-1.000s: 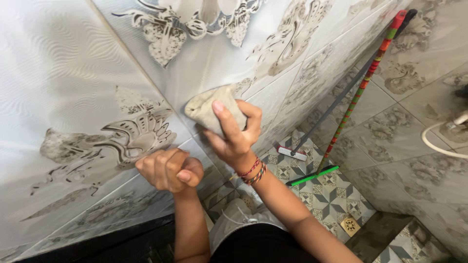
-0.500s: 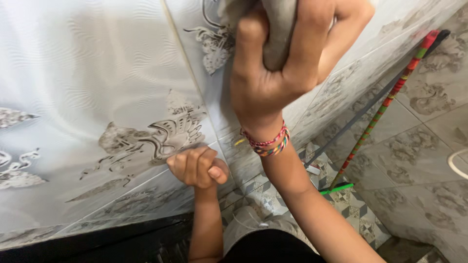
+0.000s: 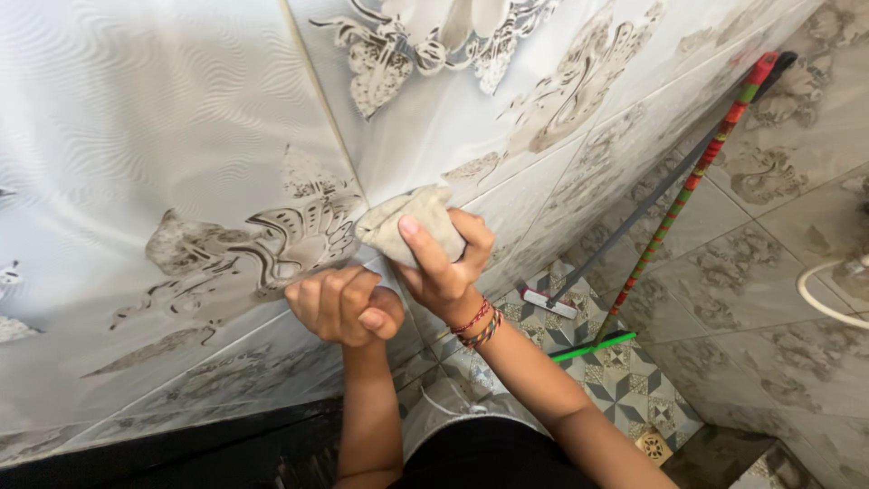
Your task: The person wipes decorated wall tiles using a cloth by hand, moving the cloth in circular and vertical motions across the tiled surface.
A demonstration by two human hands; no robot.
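A home bathroom: patterned wall tiles (image 3: pixel 181 136), a mosaic floor (image 3: pixel 625 380) and a broom (image 3: pixel 688 181) leaning in the corner.

Your right hand (image 3: pixel 445 263) grips a pale beige-grey cloth (image 3: pixel 409 224), and its wrist wears braided bracelets (image 3: pixel 477 324) in red, yellow and green. Your left hand (image 3: pixel 344 303) is curled against the wall tiles (image 3: pixel 136 136), which fill the left and top of the frame: glossy white with a faint wavy grain and grey-brown ornamental scrollwork. At lower right, the floor tiles (image 3: pixel 625 385) show a geometric star pattern in grey, teal and white. At upper right you see a broom handle (image 3: pixel 701 167) striped red and green, beside a dark grey squeegee pole (image 3: pixel 634 213). Green bristles (image 3: pixel 593 345) sit at the broom's base.
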